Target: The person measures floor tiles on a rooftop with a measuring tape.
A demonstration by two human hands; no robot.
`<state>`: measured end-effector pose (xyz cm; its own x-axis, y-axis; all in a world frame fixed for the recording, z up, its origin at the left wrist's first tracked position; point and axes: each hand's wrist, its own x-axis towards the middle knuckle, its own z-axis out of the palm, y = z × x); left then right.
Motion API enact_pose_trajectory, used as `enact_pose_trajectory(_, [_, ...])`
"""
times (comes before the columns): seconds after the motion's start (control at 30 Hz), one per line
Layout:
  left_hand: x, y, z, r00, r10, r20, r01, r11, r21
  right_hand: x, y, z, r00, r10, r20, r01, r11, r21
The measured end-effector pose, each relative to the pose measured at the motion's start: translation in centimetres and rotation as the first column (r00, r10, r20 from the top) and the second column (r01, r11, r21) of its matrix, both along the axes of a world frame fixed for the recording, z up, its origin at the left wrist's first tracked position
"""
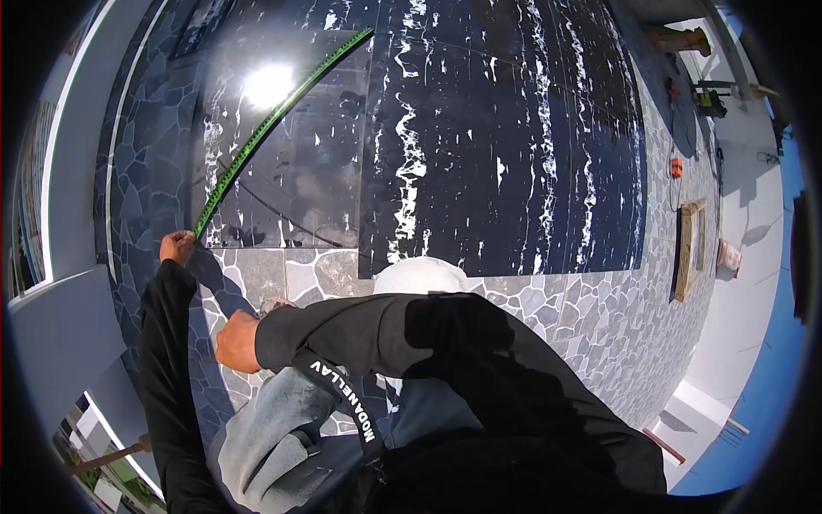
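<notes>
A long green measuring tape, with dark marks along its length, arcs over a dark sheet streaked with white. At the tape's near end my left hand is closed, with thumb and fingers pinching it. My right hand is curled into a fist in front of my knee. What it holds, if anything, is hidden. A curved shadow crosses the sheet beside the tape, and bright sun glares off the surface there.
Stone-patterned flooring surrounds the sheet. To the right are an orange object, a wooden frame and a bag near the white wall. A pale wall stands at left. My jeans-clad legs are bent below me.
</notes>
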<state>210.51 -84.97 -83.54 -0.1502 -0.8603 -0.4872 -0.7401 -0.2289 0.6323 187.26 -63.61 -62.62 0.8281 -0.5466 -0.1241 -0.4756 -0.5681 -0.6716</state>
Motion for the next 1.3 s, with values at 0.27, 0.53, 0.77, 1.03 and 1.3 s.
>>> enact_pose_trajectory(0.27, [-1.7, 0.7, 2.3, 0.998, -0.008, 0.055, 0.010, 1.000, -0.027, 0.3, 0.0, -0.4, 1.000, 0.006, 0.000, -0.006, 1.000, 0.007])
enact_pose_trajectory(0.53, [-1.3, 0.6, 1.7, 1.000, 0.006, 0.023, -0.006, 1.000, -0.001, -0.1, -0.1, 0.0, 1.000, -0.001, 0.003, 0.001, 1.000, 0.009])
enact_pose_trajectory(0.77, [-1.7, 0.7, 2.2, 0.998, -0.005, 0.062, 0.007, 1.000, -0.030, 0.2, -0.1, -0.3, 1.000, 0.020, -0.007, -0.020, 1.000, 0.017])
enact_pose_trajectory(1.03, [-1.9, 0.8, 2.5, 0.991, -0.014, 0.133, 0.019, 0.999, -0.036, -0.1, -0.1, 0.0, 1.000, 0.007, 0.006, -0.007, 1.000, 0.010])
enact_pose_trajectory(1.3, [-2.0, 0.8, 2.1, 0.989, 0.001, 0.150, 0.006, 0.999, -0.043, 0.0, -0.1, -0.1, 1.000, -0.019, -0.009, 0.019, 1.000, -0.005])
